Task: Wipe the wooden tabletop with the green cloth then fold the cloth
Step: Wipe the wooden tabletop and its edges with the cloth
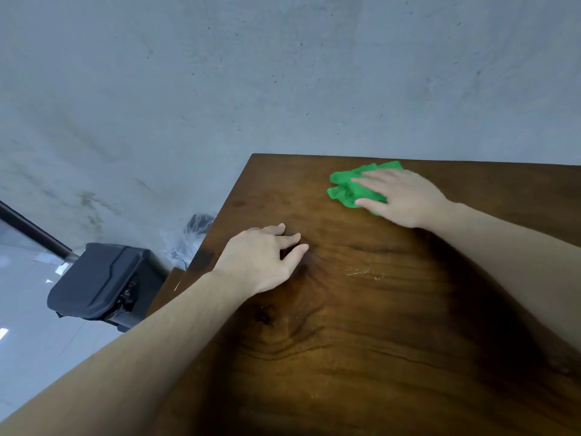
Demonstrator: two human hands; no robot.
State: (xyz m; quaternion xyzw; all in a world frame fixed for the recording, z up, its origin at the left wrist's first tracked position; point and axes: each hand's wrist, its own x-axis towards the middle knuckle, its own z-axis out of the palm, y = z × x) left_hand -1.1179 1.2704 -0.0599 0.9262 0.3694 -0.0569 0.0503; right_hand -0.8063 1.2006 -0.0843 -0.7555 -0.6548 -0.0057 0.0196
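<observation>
The dark wooden tabletop (361,325) fills the lower right of the head view. A bunched green cloth (344,185) lies near the table's far edge. My right hand (399,198) presses flat on the cloth, fingers spread over it and thumb at its near side. My left hand (264,256) rests palm down on the bare wood near the left edge, fingers apart and holding nothing. Part of the cloth is hidden under my right palm.
A black lidded bin (100,281) stands on the floor left of the table. Crumpled clear plastic (184,243) lies between bin and table. A grey concrete wall (283,73) rises just behind the far edge. Pale scratches (358,272) mark the wood.
</observation>
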